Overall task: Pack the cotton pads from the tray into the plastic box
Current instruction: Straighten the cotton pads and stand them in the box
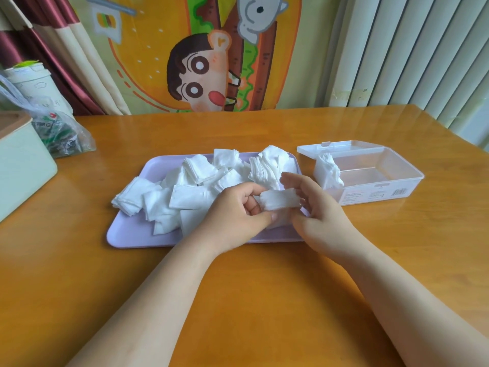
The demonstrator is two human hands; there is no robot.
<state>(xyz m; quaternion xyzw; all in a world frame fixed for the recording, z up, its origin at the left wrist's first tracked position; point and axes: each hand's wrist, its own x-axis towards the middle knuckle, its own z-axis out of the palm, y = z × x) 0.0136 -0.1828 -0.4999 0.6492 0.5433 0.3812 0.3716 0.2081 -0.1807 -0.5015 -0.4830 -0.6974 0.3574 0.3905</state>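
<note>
Wooden table (264,300) in front of a cartoon wall hanging (201,62).
At the table's left edge sits a pale green box (21,170), with a clear plastic bag (63,133) and a white cup (34,86) behind it; white vertical blinds (410,49) hang at the right.

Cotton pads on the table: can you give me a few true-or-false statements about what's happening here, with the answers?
1. The left hand and the right hand hold a small stack of pads between them over the tray. True.
2. The plastic box is closed. False: its lid is folded back, open.
3. Some packed pads stand inside the box, at the end nearest the tray. True.
4. The tray is green. False: it is lilac.
</note>
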